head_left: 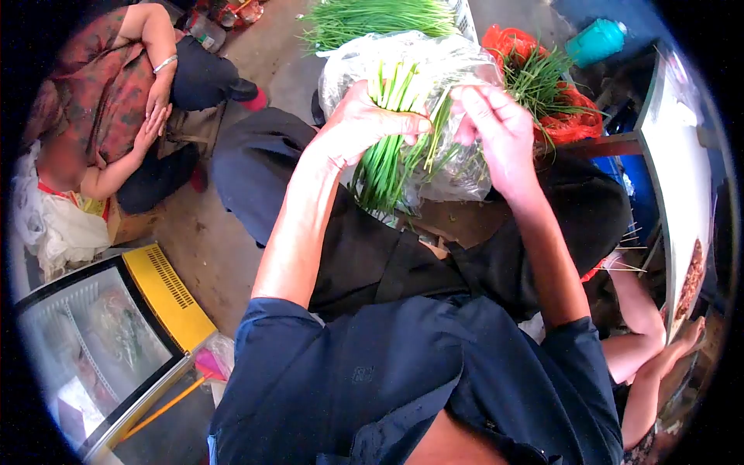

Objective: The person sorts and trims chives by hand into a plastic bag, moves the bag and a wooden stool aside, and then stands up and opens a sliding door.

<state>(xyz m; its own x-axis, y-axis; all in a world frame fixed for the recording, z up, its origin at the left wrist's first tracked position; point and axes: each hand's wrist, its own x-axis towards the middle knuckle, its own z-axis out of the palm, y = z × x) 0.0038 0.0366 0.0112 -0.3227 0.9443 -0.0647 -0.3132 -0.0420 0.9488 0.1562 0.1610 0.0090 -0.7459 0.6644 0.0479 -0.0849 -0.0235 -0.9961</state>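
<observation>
Green bunch point(378, 174) clamped in your left hand point(361, 122), over clear plastic point(434, 54), near-left edge | right hand point(500, 132) just beside, cannot tell if pinching | apparently picking over; next wants a light pull

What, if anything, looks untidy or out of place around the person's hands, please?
Mainly the loose greens at the red bag, beside the right hand: they stick out in a tangle, unlike the mostly aligned bunch in the left hand.
</observation>
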